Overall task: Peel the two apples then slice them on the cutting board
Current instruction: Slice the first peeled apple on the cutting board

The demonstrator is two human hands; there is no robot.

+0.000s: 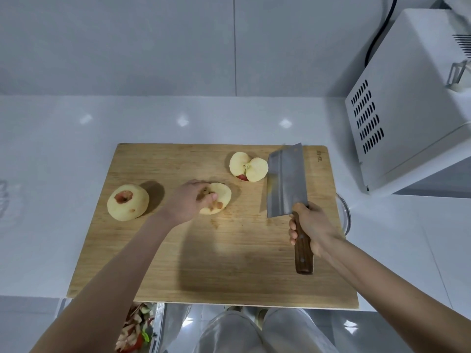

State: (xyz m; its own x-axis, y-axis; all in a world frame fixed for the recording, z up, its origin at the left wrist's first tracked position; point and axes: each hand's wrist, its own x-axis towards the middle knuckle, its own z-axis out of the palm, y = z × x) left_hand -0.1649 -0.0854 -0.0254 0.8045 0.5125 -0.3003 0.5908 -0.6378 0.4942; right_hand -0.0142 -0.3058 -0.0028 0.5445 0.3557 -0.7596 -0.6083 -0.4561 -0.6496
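Observation:
A wooden cutting board [229,263] lies on the white counter. A whole peeled apple [128,202] stands at its left, stem hollow up. Near the middle, my left hand [190,203] holds an apple half [220,200] with fingers curled over its top. A second apple half [248,166] lies cut face up at the back of the board. My right hand [309,229] grips the wooden handle of a cleaver [285,182], whose broad blade is over the board's right side, just right of that second half.
A white microwave [413,105] stands at the back right with a peeler [456,76] on top. A glass lid edge [345,215] pokes out at the board's right side. A bin of apple peels [135,329] sits below the counter's front edge.

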